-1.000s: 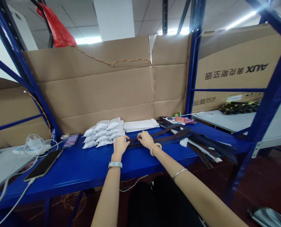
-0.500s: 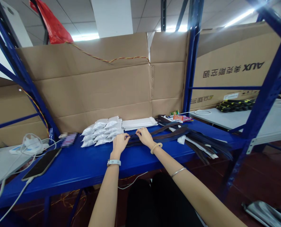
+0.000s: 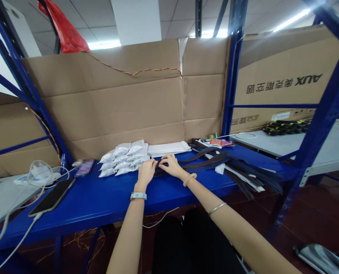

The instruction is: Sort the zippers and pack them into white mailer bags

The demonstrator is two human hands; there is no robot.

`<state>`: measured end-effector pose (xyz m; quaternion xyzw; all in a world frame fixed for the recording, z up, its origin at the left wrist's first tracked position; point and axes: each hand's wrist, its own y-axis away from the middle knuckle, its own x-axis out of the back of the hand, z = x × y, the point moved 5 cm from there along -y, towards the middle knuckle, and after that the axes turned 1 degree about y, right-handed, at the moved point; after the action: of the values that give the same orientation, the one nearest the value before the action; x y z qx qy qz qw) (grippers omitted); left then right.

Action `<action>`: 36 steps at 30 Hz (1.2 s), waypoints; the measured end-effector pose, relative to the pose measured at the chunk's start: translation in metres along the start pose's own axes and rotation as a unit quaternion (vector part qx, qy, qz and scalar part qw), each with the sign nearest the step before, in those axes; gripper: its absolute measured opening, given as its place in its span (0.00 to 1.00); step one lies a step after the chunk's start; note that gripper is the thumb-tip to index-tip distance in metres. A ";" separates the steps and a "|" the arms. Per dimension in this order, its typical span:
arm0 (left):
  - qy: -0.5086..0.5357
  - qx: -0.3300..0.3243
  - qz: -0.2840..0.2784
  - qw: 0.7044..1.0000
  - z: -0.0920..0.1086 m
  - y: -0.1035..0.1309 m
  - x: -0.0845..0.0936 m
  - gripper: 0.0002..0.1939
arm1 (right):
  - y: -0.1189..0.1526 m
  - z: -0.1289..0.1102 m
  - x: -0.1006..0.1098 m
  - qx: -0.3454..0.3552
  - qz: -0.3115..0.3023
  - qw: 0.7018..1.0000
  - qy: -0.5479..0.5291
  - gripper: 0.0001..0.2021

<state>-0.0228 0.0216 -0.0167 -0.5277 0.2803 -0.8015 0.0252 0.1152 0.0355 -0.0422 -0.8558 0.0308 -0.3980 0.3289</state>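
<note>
My left hand [image 3: 146, 173] is closed in a pinch on the end of a long dark fabric strip [image 3: 206, 164] above the blue table. Close beside it, my right hand [image 3: 173, 166] has its thumb and forefinger curled together on the same strip. The fingertips of both hands nearly meet, and they hide the strip's end. From my right hand the strip runs rightward to a heap of dark blue and brown strips [image 3: 252, 173], some overhanging the front edge. White pouches [image 3: 125, 158] are stacked just left of my left hand.
Flat white packets [image 3: 169, 148] lie behind my hands. Small coloured packets [image 3: 216, 142] sit at the back right. A phone [image 3: 53, 197] with a white cable rests on the left of the blue table [image 3: 106, 203]. Cardboard [image 3: 112, 106] walls the back; blue posts [image 3: 234, 76] frame it.
My right hand has moved slightly left, closer to my left hand, narrowing the gap between their fingertips. The pouches and the heap of strips stay where they were.
</note>
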 end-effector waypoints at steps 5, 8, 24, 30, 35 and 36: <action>0.010 -0.016 -0.005 1.000 0.007 0.002 0.001 0.16 | 0.000 0.000 0.001 -0.012 0.002 1.000 -0.020 0.07; 0.015 -0.020 -0.009 1.000 0.010 0.002 0.002 0.16 | 0.001 -0.002 0.002 -0.014 0.006 1.000 -0.025 0.06; -0.012 0.011 -0.016 1.000 0.009 0.000 -0.002 0.18 | 0.000 -0.007 0.009 -0.037 0.031 0.998 0.036 0.08; -0.011 0.023 0.031 0.999 0.005 -0.002 0.003 0.17 | 0.002 -0.007 0.020 -0.048 0.101 0.992 0.062 0.10; 0.016 0.065 0.124 0.990 -0.001 0.000 0.018 0.18 | 0.005 0.000 0.037 -0.105 0.184 0.973 0.093 0.12; 0.026 0.078 0.147 0.986 -0.003 0.001 0.021 0.18 | 0.006 0.002 0.040 -0.113 0.202 0.967 0.104 0.12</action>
<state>-0.0352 0.0150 -0.0006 -0.4563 0.2917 -0.8218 0.1767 0.1450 0.0192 -0.0195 -0.8175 0.2822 -0.4039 0.2983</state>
